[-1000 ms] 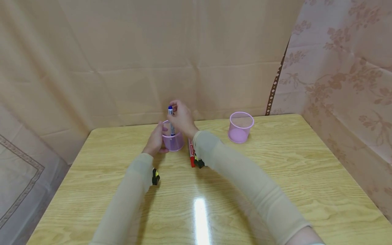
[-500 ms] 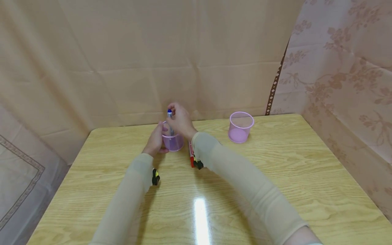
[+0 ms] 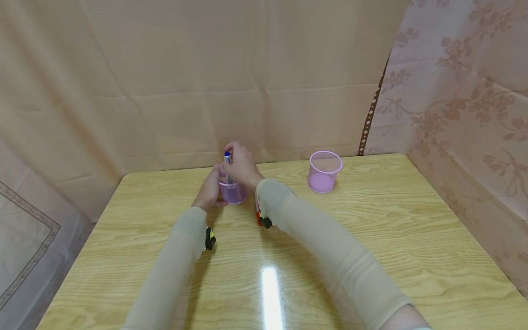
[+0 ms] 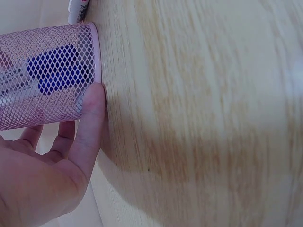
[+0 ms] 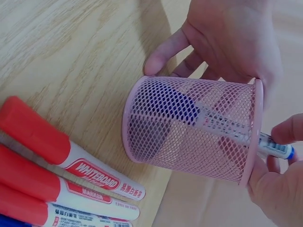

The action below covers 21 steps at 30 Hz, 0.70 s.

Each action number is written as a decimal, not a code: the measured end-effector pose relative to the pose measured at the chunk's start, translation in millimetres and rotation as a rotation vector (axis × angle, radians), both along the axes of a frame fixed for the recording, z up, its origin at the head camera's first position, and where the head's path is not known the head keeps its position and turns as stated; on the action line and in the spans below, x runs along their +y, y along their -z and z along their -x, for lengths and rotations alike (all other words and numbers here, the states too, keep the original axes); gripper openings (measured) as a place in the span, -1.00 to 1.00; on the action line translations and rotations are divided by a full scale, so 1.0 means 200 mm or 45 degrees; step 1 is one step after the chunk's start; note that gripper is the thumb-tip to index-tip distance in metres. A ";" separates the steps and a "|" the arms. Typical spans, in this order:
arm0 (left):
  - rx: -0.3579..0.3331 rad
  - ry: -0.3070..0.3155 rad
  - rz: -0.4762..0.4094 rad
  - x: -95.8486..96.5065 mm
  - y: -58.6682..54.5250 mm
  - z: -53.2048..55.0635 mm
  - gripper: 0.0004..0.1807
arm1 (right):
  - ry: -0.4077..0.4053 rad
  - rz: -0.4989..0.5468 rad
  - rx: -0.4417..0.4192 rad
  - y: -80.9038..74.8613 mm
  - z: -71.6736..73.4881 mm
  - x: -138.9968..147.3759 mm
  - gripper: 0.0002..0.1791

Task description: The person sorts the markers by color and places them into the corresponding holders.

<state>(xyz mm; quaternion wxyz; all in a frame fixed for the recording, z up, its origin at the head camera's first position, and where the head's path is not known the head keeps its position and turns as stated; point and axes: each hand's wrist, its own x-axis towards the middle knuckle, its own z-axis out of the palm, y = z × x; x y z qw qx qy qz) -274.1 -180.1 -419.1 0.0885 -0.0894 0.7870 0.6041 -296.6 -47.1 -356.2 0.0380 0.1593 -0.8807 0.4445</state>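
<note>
A pink mesh pen holder (image 3: 234, 194) stands upright near the table's back edge. My left hand (image 3: 208, 189) steadies it from the left; in the left wrist view the thumb (image 4: 90, 127) presses low by its base, with the other fingers behind. A blue whiteboard marker (image 3: 228, 157) is inside the holder, its blue cap down near the bottom, as seen through the mesh in the right wrist view. At the marker's upper end my right hand (image 3: 244, 169) pinches it between thumb and fingers above the rim.
Several whiteboard markers with red caps (image 5: 35, 130) lie side by side right of the holder, with a blue one (image 5: 14, 221) at the view's corner. A second pink mesh pen holder (image 3: 321, 181) stands further right. Behind the table (image 3: 231, 270) hangs a beige curtain (image 3: 173, 82).
My right hand has lowered the blue marker deeper into the pen holder and shifted slightly left. The left hand and the holder have stayed in place.
</note>
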 end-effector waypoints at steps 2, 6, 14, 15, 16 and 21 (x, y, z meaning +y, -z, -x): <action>0.001 0.008 0.001 0.00 0.00 0.00 -0.15 | -0.002 -0.034 -0.006 0.00 0.00 0.00 -0.56; 0.000 0.026 0.004 0.00 0.00 0.00 -0.07 | -0.009 -0.054 -0.048 -0.01 0.00 -0.01 -0.55; -0.003 0.019 -0.007 0.00 0.01 0.00 -0.08 | -0.027 -0.105 -0.081 -0.02 -0.01 -0.02 -0.52; -0.003 0.021 -0.006 0.00 0.01 0.00 -0.09 | -0.023 -0.111 -0.088 -0.02 -0.01 -0.02 -0.51; -0.003 0.021 -0.005 0.00 0.01 0.00 -0.09 | -0.021 -0.117 -0.088 -0.03 -0.01 -0.02 -0.50; -0.003 0.024 -0.007 0.00 0.01 0.00 -0.13 | -0.008 -0.131 -0.081 -0.03 0.00 -0.03 -0.48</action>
